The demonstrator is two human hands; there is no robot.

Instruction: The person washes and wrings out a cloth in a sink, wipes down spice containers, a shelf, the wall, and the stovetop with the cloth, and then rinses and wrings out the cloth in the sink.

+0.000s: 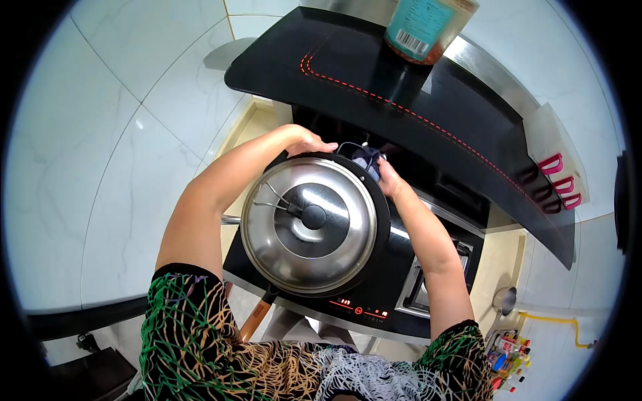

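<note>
Lid [309,244], domed and silvery with a glass middle, sat on the black pan [383,230], which stood on the dark cooktop [401,257]. A round black knob [313,216] topped the lid at its centre, and a bent wire loop [269,194] stuck out from beside that knob, toward the pan's left side. The left hand [309,143] was at the pan's far rim, its thumb stretched along the edge; the other fingers were mostly hidden, so I could not tell whether they were spread or pressed together. The right hand [389,178] was at the pan's far right edge, against a bunched dark cloth [366,159]; its fingertips were partly lost behind the cloth, and I could not tell whether they pinched it.

A wooden handle [255,322] pointed from the pan's near side toward the wearer, and a steel handle [231,219] showed at its left. Red indicator lights [358,310] glowed just nearer the wearer than the pan, to its right. A gas burner [420,294] lay farther right of the pan. Beyond the pan and above it hung a black range hood [401,90], bearing a blue-labelled jar [424,30].
</note>
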